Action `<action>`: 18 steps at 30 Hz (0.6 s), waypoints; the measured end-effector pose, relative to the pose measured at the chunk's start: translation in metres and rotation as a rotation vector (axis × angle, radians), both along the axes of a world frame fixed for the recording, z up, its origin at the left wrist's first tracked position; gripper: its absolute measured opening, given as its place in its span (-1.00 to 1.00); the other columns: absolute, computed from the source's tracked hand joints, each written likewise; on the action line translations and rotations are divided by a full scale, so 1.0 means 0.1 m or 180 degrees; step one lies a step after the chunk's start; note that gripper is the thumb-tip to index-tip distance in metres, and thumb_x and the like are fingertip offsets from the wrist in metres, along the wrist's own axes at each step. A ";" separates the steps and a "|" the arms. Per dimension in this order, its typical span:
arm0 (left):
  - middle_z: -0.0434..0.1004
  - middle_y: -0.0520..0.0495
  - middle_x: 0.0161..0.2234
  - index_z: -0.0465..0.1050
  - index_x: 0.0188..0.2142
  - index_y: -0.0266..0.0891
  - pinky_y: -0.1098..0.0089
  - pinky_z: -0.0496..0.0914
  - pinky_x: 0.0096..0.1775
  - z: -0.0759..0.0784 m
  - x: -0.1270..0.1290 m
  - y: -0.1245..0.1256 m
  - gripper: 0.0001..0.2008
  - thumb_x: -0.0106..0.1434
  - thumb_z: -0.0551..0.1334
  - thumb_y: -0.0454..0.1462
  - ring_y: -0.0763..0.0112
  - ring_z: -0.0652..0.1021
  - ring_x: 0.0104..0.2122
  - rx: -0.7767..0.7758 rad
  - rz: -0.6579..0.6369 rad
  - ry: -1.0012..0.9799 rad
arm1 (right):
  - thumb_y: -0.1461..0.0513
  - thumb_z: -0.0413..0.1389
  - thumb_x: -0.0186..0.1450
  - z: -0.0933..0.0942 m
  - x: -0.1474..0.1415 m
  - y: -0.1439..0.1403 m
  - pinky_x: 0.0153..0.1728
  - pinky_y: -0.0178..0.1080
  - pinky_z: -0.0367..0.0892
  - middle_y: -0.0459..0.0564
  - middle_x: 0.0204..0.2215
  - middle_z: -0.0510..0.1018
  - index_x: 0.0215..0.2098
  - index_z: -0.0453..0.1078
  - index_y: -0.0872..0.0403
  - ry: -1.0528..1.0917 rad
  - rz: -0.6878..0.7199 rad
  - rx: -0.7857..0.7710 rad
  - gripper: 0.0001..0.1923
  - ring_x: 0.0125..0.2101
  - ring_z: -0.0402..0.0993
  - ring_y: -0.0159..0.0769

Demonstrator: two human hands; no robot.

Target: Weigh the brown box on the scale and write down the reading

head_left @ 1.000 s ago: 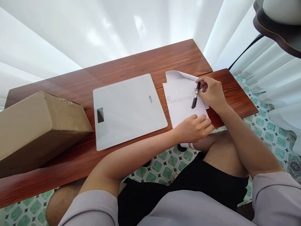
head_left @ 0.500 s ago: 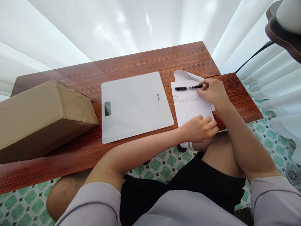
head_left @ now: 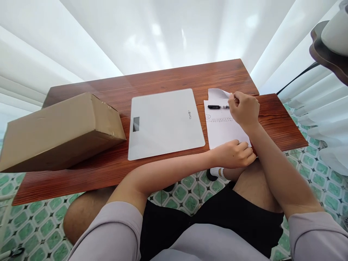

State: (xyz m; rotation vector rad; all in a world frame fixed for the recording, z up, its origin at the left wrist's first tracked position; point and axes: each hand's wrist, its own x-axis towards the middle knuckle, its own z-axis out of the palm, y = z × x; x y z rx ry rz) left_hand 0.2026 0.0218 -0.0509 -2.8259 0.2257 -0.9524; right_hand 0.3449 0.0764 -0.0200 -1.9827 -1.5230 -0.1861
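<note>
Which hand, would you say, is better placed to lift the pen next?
Probably the right hand: it overlaps one end of the pen, while the left hand sits at the near edge of the paper.

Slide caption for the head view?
Right hand by a pen on paper, left hand at the paper's near edge; scale and box leftward.

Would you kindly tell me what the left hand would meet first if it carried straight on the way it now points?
Most likely the right forearm, which crosses the line just beyond the left hand, though depth is unclear from this view.
</note>
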 end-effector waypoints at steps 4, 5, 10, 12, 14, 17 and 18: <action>0.28 -0.01 -0.51 0.41 -0.37 -0.33 0.35 0.01 -0.51 0.07 -0.02 -0.01 -0.73 0.39 0.03 -0.53 0.41 0.32 -0.51 0.0247 -0.0143 0.0104 | 0.16 -0.12 0.48 -0.03 0.01 0.03 -0.49 -0.19 -0.05 0.00 -0.57 0.46 -0.50 0.38 0.03 -0.0091 0.0009 0.0100 -0.56 -0.58 0.25 -0.25; 0.28 -0.02 -0.51 0.42 -0.35 -0.33 0.35 0.01 -0.51 0.09 -0.03 -0.01 -0.72 0.39 0.02 -0.53 0.41 0.32 -0.51 0.0263 -0.0170 0.0245 | 0.16 -0.14 0.49 -0.04 0.02 0.03 -0.48 -0.19 -0.06 0.00 -0.56 0.48 -0.49 0.40 0.03 -0.0088 -0.0002 0.0105 -0.55 -0.58 0.26 -0.24; 0.31 -0.03 -0.49 0.46 -0.33 -0.30 0.34 0.04 -0.52 0.28 -0.16 0.00 -0.69 0.40 0.00 -0.53 0.41 0.32 -0.51 0.0207 -0.0171 0.0682 | 0.13 -0.14 0.50 -0.07 0.03 0.01 -0.45 -0.19 -0.10 0.02 -0.54 0.50 -0.50 0.41 0.04 -0.0084 -0.0016 0.0083 -0.52 -0.58 0.25 -0.22; 0.33 -0.03 -0.48 0.47 -0.32 -0.29 0.34 0.06 -0.53 0.37 -0.26 0.01 -0.68 0.39 0.00 -0.53 0.41 0.32 -0.52 0.0275 -0.0141 0.0666 | 0.13 -0.13 0.49 -0.08 0.02 0.00 -0.45 -0.19 -0.11 0.03 -0.54 0.49 -0.50 0.40 0.04 -0.0116 0.0006 0.0057 -0.53 -0.57 0.24 -0.22; 0.33 -0.02 -0.49 0.47 -0.33 -0.29 0.34 0.06 -0.54 0.44 -0.40 0.05 -0.69 0.40 0.01 -0.52 0.43 0.31 -0.53 0.0380 -0.0014 0.0538 | 0.14 -0.13 0.48 -0.08 0.00 0.01 -0.45 -0.19 -0.12 0.04 -0.53 0.49 -0.50 0.39 0.04 -0.0169 0.0028 0.0012 -0.54 -0.57 0.24 -0.21; 0.32 0.00 -0.51 0.45 -0.36 -0.27 0.35 0.08 -0.54 0.54 -0.66 0.13 -0.71 0.42 0.04 -0.47 0.45 0.29 -0.55 0.0566 0.0352 0.0202 | 0.14 -0.11 0.46 -0.07 -0.06 0.02 -0.46 -0.19 -0.14 0.04 -0.56 0.47 -0.53 0.34 0.04 -0.0253 0.0048 -0.0026 -0.57 -0.58 0.23 -0.21; 0.32 0.00 -0.51 0.45 -0.37 -0.26 0.35 0.09 -0.54 0.58 -0.76 0.16 -0.72 0.43 0.05 -0.46 0.45 0.29 -0.54 0.0625 0.0479 0.0148 | 0.14 -0.10 0.45 -0.06 -0.09 0.03 -0.47 -0.18 -0.14 0.04 -0.57 0.45 -0.54 0.29 0.04 -0.0274 0.0066 -0.0034 -0.58 -0.58 0.22 -0.22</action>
